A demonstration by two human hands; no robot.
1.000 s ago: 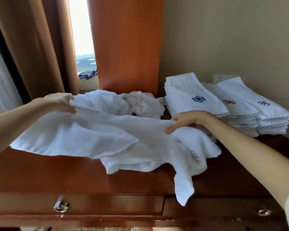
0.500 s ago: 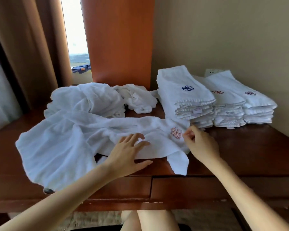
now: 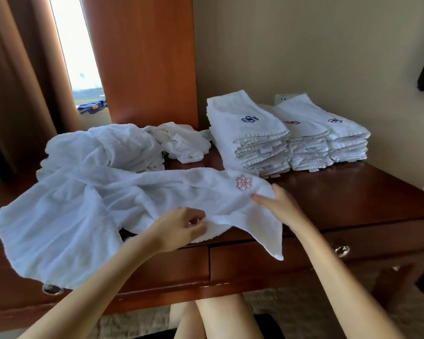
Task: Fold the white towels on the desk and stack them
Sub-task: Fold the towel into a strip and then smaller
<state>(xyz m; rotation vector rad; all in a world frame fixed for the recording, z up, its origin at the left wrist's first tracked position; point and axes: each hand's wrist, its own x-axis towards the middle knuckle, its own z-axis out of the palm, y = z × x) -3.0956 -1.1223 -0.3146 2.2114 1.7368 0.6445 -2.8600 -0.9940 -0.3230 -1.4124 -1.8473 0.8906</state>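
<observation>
A rumpled white towel (image 3: pixel 88 211) with a red flower emblem lies spread across the wooden desk (image 3: pixel 353 192), its left part and one corner hanging over the front edge. My left hand (image 3: pixel 181 226) pinches the towel's near edge at the desk's front. My right hand (image 3: pixel 277 204) grips the towel's right end just below the emblem. Behind it lies a heap of unfolded white towels (image 3: pixel 123 148). Three stacks of folded white towels (image 3: pixel 287 138) stand at the back right against the wall.
A tall wooden panel (image 3: pixel 142 59) rises behind the heap, with brown curtains (image 3: pixel 17 77) and a window to the left. Drawers with metal knobs (image 3: pixel 342 249) run under the desk top. My legs show below the desk. A wall socket (image 3: pixel 280 98) sits behind the stacks.
My left hand went from lying flat on the towel to pinching its near edge. My right hand shifted slightly along the towel's right end. The view moved closer to the desk.
</observation>
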